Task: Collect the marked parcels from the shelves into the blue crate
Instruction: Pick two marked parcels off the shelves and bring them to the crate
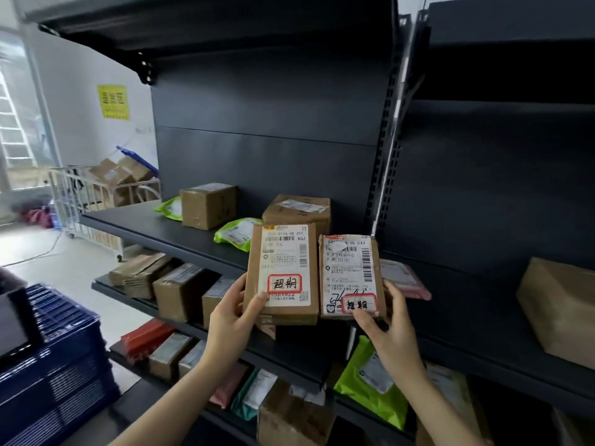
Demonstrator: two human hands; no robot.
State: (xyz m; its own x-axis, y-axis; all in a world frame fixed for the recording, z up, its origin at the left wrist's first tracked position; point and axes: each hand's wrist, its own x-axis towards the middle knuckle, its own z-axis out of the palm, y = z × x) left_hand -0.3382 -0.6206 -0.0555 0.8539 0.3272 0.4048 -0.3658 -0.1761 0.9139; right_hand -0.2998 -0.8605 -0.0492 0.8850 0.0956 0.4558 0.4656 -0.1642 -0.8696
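Two marked parcels are held up side by side in front of the dark shelf (206, 235), label faces toward the camera. The left hand (233, 312) has its fingers (257, 300) closed on the lower left corner of the left parcel (281, 273) — thumb on the label, beside its red-framed sticker. The right hand (391, 333) grips the right parcel (351, 276) at its lower edge, thumb tip at the red-framed sticker there, the other fingers wrapped behind its right side. The two parcels stand almost upright, nearly touching. Behind them on the shelf sit two plain brown boxes (208, 205) and two green mailer bags (234, 234). The blue crate (61, 365) is well to the left of the shelf, low down — blurred.
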